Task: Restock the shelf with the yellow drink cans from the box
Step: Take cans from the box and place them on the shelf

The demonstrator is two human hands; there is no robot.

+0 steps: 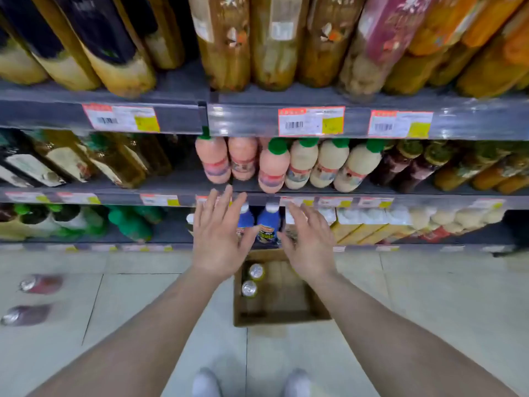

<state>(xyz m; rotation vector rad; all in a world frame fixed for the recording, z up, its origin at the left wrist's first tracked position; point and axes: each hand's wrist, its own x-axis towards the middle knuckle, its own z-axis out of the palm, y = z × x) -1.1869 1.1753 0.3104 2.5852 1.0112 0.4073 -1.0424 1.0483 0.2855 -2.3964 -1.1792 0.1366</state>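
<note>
A brown cardboard box [286, 318] stands on the tiled floor in front of the shelves. Two yellow drink cans [255, 272] [249, 288] stand upright in its left side, silver tops showing. My left hand [219, 239] is stretched out above the box with fingers straight and spread, holding nothing. My right hand [309, 242] is beside it, also spread and empty. Both hands hover in front of the lower shelf edge [263, 199], over two blue bottles [267, 224].
Pink and cream bottles with green caps [300, 164] fill the middle shelf. Large amber bottles stand on the top shelf. Two reddish cans [41, 283] [25, 315] lie on the floor at left. My white shoes [206, 382] are at the bottom edge.
</note>
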